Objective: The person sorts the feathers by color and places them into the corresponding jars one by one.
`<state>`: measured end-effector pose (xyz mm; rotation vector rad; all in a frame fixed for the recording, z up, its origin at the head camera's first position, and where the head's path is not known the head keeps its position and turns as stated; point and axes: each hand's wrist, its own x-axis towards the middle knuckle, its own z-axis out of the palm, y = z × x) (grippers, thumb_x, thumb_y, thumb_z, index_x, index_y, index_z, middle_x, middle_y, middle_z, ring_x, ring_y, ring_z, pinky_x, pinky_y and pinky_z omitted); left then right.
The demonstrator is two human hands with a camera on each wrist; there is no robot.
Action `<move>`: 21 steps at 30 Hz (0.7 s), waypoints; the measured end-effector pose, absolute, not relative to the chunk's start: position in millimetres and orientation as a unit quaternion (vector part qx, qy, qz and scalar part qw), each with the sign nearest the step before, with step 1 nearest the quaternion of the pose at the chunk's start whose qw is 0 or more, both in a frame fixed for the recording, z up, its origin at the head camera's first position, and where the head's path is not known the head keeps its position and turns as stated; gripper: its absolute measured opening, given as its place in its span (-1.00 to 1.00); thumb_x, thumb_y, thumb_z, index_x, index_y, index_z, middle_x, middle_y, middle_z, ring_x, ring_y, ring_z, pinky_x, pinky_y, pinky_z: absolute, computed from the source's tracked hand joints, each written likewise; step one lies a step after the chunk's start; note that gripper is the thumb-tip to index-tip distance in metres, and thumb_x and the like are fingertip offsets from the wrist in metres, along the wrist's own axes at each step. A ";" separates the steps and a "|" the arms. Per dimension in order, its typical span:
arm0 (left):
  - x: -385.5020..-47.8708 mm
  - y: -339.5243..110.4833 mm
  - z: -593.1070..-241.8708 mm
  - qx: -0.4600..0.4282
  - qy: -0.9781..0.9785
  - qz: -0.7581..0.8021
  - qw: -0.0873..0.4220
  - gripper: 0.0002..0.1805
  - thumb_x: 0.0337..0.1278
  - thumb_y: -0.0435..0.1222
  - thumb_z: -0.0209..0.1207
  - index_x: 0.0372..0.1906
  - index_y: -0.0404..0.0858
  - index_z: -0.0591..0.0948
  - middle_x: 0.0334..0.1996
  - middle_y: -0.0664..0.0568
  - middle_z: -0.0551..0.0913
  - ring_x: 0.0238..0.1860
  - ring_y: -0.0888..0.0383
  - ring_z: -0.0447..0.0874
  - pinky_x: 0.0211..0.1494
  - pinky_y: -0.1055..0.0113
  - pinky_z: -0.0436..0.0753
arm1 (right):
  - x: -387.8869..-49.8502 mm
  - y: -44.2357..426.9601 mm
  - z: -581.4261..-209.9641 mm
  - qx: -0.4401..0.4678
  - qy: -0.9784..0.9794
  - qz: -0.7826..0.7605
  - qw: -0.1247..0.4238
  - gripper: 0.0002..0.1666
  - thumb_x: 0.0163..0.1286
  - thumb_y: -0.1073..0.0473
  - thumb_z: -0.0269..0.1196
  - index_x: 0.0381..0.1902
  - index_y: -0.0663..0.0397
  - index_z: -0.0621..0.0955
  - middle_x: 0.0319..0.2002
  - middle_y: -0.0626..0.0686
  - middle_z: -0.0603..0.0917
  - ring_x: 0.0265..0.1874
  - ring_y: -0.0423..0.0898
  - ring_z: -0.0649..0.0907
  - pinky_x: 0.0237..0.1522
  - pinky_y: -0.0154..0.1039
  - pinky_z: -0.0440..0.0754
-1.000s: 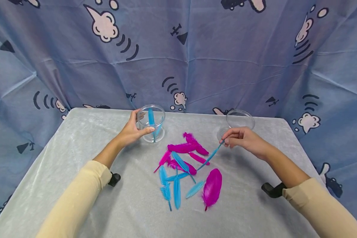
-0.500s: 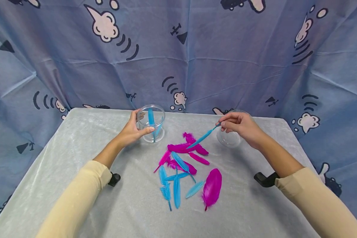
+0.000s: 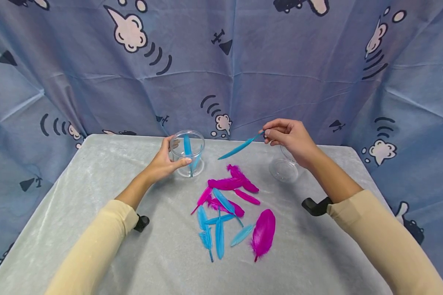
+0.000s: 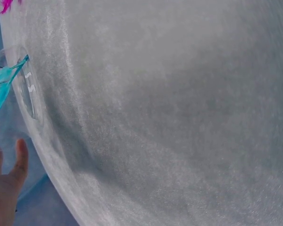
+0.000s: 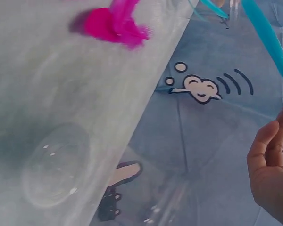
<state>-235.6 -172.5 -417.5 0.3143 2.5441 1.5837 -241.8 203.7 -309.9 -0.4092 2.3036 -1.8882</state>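
Note:
The left hand (image 3: 166, 161) grips a clear cup (image 3: 197, 167) at the table's back left, thumb on the near side. Blue feathers (image 3: 187, 145) stand inside that cup, their quills down at its base in the left wrist view (image 4: 10, 77). Between thumb and fingertips, the right hand (image 3: 289, 137) pinches a blue feather (image 3: 238, 149) by its quill. This feather hangs in the air right of the cup, its tip pointing left and down; the right wrist view also shows the feather (image 5: 266, 40) above the hand (image 5: 273, 165).
A second clear cup (image 3: 283, 171) stands at the back right, partly hidden by the right hand. Mid-table lie several pink feathers (image 3: 263, 233) and several blue feathers (image 3: 220, 237), some overlapping. Behind the grey-covered table (image 3: 151, 254) hangs a patterned blue curtain (image 3: 258, 53).
The right hand has moved up and to the left with the blue feather, away from the pile and past the right cup. The left hand and its cup have stayed in place.

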 end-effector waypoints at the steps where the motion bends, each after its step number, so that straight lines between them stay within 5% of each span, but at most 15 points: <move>1: -235.6 -172.4 -417.4 0.103 0.843 0.525 0.064 0.07 0.19 -0.04 0.34 0.56 -0.14 -0.13 0.52 -0.17 0.09 0.53 -0.10 0.03 0.37 -0.16 0.36 | -243.2 200.8 -307.8 -0.132 0.763 -0.630 0.064 -0.81 0.43 0.27 0.26 -0.08 0.26 0.66 -0.23 -0.04 0.77 -0.34 -0.10 0.72 -0.21 -0.32 0.68; 21: -235.0 -171.6 -415.7 0.109 0.836 0.533 0.072 0.04 0.24 -0.07 0.30 0.56 -0.15 -0.16 0.53 -0.19 0.06 0.54 -0.09 0.00 0.37 -0.19 0.33 | -265.0 146.8 -290.3 -0.110 0.772 -0.625 0.029 -0.79 0.42 0.26 0.27 -0.05 0.24 0.66 -0.26 -0.04 0.77 -0.37 -0.07 0.74 -0.20 -0.33 0.68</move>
